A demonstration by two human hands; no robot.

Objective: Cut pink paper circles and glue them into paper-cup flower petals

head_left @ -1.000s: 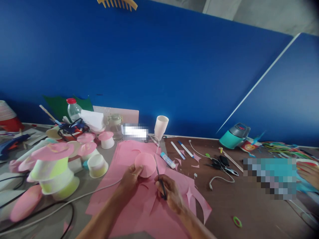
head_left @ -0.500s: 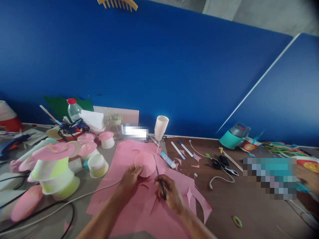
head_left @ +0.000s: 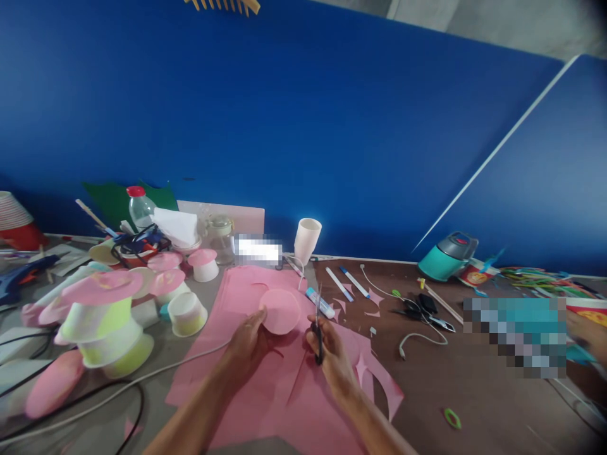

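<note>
Left hand (head_left: 250,335) at pink disc (head_left: 281,313) edge; scissors (head_left: 318,333) in right hand (head_left: 334,357), apparently clear.

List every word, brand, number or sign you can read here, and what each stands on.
None can be read.
Glue stick: printed label, too small and blurred.
Red paper cup beside the teal flask: yellowish mark, too blurred.
Red-and-white container, right edge: yellow mark, unreadable.

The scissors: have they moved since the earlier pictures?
Yes: the scissors moved right; their blades, earlier left of the glue stick, now overlap it in view.
</note>
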